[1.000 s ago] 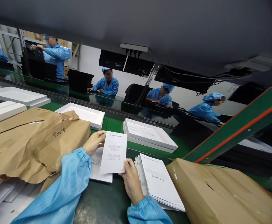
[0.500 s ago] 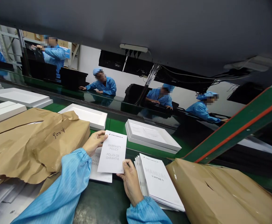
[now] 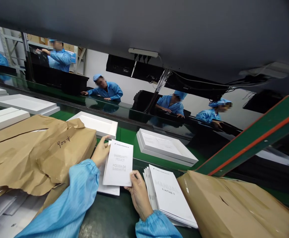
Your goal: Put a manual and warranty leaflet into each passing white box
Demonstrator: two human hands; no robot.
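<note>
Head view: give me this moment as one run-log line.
left hand: holds warranty booklet top corner | right hand: holds its bottom edge | below: booklet stack | right: manual stack

Paper bundles (image 3: 35,148) flank both sides; bench centre (image 3: 109,215) free

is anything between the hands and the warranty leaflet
Nothing visible: the left hand pinches the warranty leaflet at its upper left corner and the right hand grips its lower right corner.

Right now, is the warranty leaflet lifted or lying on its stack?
Lifted: the warranty leaflet is pinched between left hand and right hand, tilted above the stack.
</note>
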